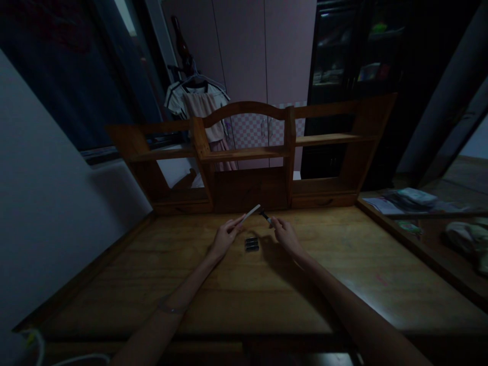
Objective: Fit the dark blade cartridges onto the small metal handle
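Observation:
My left hand (224, 238) is closed around the lower end of a slim white stick (252, 211), which slants up toward the right. In my right hand (284, 235) is a short tool with a dark head and a pale handle, which looks like a razor (265, 217). The stick's tip and the razor's head come close together, apparently without touching. Below them, between both hands, several small dark pieces (251, 244) lie side by side on the wooden desk (213, 300). The dim light hides what kind of pieces these are.
Along the desk's back edge stands a wooden shelf unit (244, 154) with small drawers. A white wall (68, 213) borders the left side. Papers (404, 201) lie on a lower surface to the right. A white cable (40, 348) shows at bottom left.

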The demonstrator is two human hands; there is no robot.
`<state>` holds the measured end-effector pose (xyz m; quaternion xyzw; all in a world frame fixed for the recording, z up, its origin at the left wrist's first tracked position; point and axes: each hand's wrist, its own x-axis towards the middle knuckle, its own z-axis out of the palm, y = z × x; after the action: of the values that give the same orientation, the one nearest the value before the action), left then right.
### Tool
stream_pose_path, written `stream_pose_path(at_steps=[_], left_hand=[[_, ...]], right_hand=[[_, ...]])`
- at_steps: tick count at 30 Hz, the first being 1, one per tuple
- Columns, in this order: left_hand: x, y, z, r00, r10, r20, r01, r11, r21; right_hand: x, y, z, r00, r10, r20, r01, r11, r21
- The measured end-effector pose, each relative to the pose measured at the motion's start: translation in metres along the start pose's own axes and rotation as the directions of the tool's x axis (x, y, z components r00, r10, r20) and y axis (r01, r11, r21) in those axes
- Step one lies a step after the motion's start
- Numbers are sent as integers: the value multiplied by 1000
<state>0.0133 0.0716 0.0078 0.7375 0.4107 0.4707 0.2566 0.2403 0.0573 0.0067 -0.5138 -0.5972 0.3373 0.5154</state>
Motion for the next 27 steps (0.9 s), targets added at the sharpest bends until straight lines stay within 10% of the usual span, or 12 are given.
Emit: stream_pose_path(at_steps=[27], left_hand=[[0, -3, -1, 1000, -10, 4, 10, 1000, -10]], right_hand=[[1, 2, 3, 1000, 5, -11, -5, 1000, 16]])
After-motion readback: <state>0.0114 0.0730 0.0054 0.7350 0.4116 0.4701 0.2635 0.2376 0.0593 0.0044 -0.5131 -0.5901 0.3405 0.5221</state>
